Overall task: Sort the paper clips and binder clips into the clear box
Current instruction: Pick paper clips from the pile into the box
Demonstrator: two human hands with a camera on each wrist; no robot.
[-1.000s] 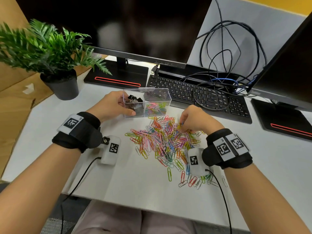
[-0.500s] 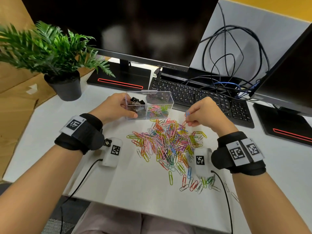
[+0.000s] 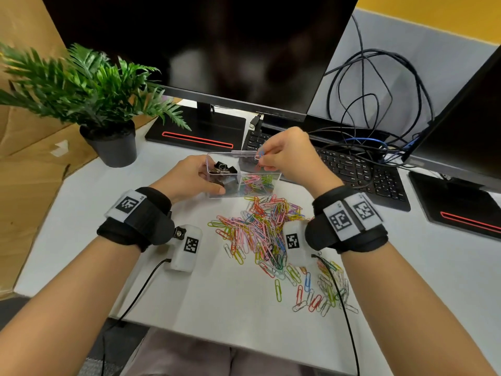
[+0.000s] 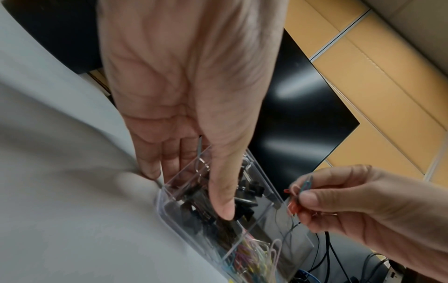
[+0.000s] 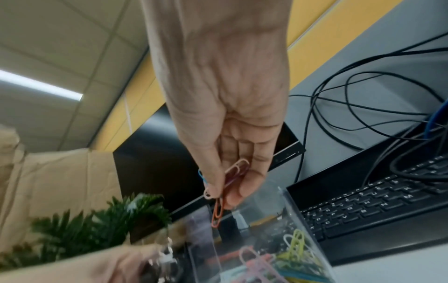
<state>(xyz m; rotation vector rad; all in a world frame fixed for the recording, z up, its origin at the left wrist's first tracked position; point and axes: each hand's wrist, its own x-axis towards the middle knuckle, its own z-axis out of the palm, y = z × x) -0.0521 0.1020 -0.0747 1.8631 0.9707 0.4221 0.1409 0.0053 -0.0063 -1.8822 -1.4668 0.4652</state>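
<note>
Over clear box (image 3: 244, 175) | right hand (image 3: 287, 156) pinches paper clips (image 5: 227, 183) | left hand (image 3: 189, 177) grips box

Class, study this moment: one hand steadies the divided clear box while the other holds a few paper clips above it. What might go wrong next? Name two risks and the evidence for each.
1. The right hand pinches several paper clips near the divider, so some might drop among the binder clips.
2. The clear box sits at the edge of the loose pile; a nudge from the left hand could scatter clips.
</note>
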